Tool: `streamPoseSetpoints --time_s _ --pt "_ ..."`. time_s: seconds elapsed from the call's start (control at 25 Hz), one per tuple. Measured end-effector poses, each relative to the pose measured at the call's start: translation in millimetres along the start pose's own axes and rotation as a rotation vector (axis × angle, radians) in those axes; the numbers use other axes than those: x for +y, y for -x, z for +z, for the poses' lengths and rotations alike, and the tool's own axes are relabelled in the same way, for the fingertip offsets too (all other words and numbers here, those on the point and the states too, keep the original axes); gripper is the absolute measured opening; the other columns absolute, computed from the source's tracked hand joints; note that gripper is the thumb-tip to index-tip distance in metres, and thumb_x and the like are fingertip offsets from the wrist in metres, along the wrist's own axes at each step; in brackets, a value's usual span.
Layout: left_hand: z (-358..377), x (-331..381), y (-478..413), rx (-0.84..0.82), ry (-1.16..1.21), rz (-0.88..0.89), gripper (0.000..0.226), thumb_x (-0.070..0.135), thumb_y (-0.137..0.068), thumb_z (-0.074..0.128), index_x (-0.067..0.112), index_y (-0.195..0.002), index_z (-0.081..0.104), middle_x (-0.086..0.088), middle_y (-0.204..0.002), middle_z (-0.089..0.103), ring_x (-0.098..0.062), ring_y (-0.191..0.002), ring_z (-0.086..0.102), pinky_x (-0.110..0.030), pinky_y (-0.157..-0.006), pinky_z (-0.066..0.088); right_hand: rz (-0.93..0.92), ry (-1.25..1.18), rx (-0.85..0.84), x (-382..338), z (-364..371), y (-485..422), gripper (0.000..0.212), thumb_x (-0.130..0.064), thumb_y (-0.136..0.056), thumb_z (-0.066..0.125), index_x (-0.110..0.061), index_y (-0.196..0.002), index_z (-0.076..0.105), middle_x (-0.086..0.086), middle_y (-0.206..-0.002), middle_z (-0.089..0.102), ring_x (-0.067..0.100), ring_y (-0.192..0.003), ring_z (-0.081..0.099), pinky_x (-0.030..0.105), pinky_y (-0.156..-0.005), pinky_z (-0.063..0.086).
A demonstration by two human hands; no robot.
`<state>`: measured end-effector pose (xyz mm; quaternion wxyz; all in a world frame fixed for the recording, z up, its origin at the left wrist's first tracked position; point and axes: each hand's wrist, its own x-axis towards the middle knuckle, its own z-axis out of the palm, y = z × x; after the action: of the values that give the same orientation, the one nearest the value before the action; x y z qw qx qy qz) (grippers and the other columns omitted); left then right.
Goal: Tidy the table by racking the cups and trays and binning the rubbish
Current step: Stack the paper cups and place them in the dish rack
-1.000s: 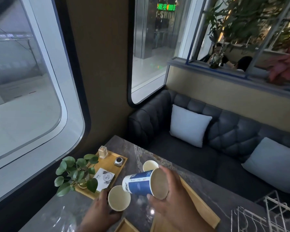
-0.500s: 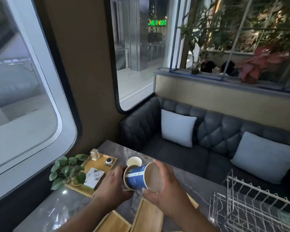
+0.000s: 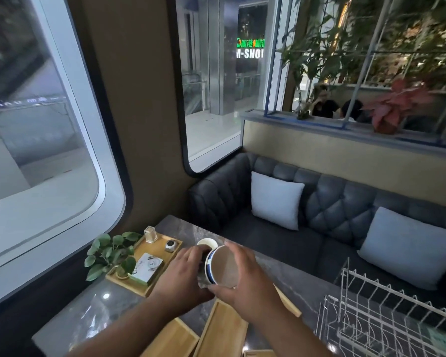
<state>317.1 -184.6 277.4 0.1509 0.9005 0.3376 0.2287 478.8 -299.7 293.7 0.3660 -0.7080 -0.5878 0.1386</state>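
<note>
My right hand [image 3: 245,284] grips a blue-and-white paper cup [image 3: 223,266] lying on its side, its bottom facing me. My left hand [image 3: 183,276] is curled round the cup's mouth end, where a second paper cup is mostly hidden behind it. Another cream paper cup [image 3: 207,244] stands upright on the grey stone table [image 3: 88,313] just beyond my hands. Two wooden trays [image 3: 224,328] [image 3: 173,341] lie on the table below my forearms. A white wire rack [image 3: 371,318] stands at the right.
A wooden tray [image 3: 165,256] at the table's far left holds a small potted plant [image 3: 111,253], a card box, a glass holder and a small grey object. A dark tufted sofa [image 3: 345,207] with pale cushions runs behind the table. Windows line the left wall.
My hands have come together: the blue cup has been pushed over the cup in my left hand, so only its base end shows. The view swung right, bringing the rack into view.
</note>
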Motion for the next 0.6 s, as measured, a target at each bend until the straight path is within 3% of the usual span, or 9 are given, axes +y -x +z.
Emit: streamPoseSetpoints --time_s 0.24,0.36,0.48,0.6 --pt "-1 -56 -16 -0.036 0.048 -0.033 0.093 0.071 -0.056 0.072 0.037 -0.137 0.043 0.016 -0.135 0.055 -0.006 -0.128 0.048 -0.018 -0.101 0.037 0.046 0.038 -0.068 -7 45 -46 0.100 -0.071 -0.066 0.070 -0.053 -0.147 0.014 -0.023 -0.148 0.031 0.006 -0.130 0.046 0.025 -0.099 0.045" --pt "4 -103 -31 -0.093 0.087 -0.092 0.093 0.068 -0.054 0.076 0.038 -0.135 0.042 0.014 -0.131 0.058 -0.009 -0.122 0.055 -0.021 -0.095 0.043 0.078 0.021 -0.132 -4 74 -79 0.099 -0.077 -0.069 0.066 -0.050 -0.150 0.017 -0.026 -0.150 0.030 -0.001 -0.130 0.040 0.025 -0.103 0.043" --pt "9 -149 -46 -0.093 0.097 -0.185 0.092 0.070 -0.058 0.076 0.039 -0.136 0.038 0.013 -0.129 0.062 -0.013 -0.116 0.060 -0.023 -0.082 0.044 0.150 -0.024 -0.166 17 99 -107 0.074 -0.076 -0.084 0.053 -0.048 -0.148 0.027 -0.022 -0.149 0.038 -0.010 -0.119 0.045 0.020 -0.097 0.045" --pt "20 -197 -63 -0.087 0.136 -0.261 0.091 0.069 -0.059 0.075 0.034 -0.136 0.041 0.006 -0.124 0.065 -0.020 -0.107 0.065 -0.026 -0.075 0.041 0.304 0.045 -0.122 49 122 -142 0.059 -0.060 -0.091 0.056 -0.042 -0.144 0.037 -0.013 -0.144 0.049 0.004 -0.119 0.053 0.027 -0.097 0.048"
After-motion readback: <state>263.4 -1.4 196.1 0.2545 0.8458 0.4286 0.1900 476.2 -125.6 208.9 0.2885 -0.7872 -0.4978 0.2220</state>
